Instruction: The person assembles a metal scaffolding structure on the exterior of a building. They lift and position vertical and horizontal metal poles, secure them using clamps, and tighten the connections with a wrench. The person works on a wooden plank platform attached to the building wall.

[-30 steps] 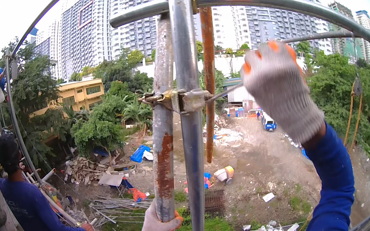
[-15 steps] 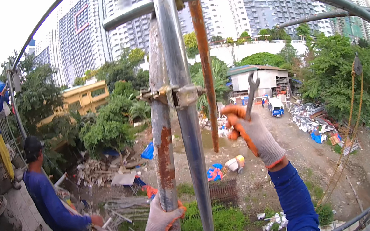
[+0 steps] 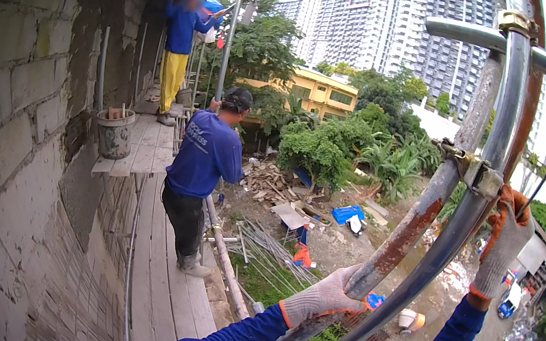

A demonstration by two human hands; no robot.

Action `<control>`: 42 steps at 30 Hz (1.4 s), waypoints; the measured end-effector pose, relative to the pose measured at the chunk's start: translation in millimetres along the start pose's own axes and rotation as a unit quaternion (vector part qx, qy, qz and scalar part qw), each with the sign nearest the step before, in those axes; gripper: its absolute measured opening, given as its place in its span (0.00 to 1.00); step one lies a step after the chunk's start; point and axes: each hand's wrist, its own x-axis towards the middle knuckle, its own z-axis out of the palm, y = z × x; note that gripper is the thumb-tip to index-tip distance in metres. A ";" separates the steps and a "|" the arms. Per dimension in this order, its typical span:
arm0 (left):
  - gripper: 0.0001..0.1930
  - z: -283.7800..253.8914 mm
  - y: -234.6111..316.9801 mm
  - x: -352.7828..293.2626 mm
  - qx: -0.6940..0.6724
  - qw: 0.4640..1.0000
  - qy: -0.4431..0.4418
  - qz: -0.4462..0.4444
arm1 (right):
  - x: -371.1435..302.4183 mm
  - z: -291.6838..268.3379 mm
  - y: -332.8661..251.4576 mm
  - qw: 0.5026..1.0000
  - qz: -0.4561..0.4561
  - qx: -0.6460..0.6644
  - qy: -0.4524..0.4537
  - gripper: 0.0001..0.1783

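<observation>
L hand [image 3: 326,296] had its gloved fingers wrapped round the rusty pipe [image 3: 395,258] below the clamp [image 3: 485,180], prob to steady it bc that pipe leaned beside the shiny pipe [image 3: 467,217]. Clamp sat where the two ran close, imo to tie them together. R hand [image 3: 505,243] was up at the clamp, fingers bent against it, w/ a thin dark rod [image 3: 543,181] poking out past them; looked like a tool handle, but couldn't tell if they were closed on it. Bucket [image 3: 114,139] sat on planks [image 3: 153,151] by the block wall [image 3: 1,144], prob to be out from underfoot. Labels: pale lettering on the co-worker's blue shirt [image 3: 227,153], no brand marks on the pipes afaict.
</observation>
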 end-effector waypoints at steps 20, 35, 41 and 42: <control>0.38 -32.4 2.5 12.7 -0.006 0.998 -0.062 0.004 | -37.7 36.8 -40.8 0.965 -0.129 -0.228 -0.004 0.14; 0.36 -61.9 -29.8 37.7 -0.010 0.994 -0.107 0.018 | -6.0 -3.6 -10.8 0.971 -0.094 -0.218 -0.038 0.20; 0.37 -64.7 -37.1 44.4 0.030 0.995 -0.084 0.050 | 6.6 -3.2 -12.8 0.964 -0.041 -0.262 -0.002 0.19; 0.38 -60.1 -37.9 44.2 0.021 0.995 -0.091 0.039 | 6.4 -7.2 -11.5 0.964 -0.041 -0.261 -0.002 0.18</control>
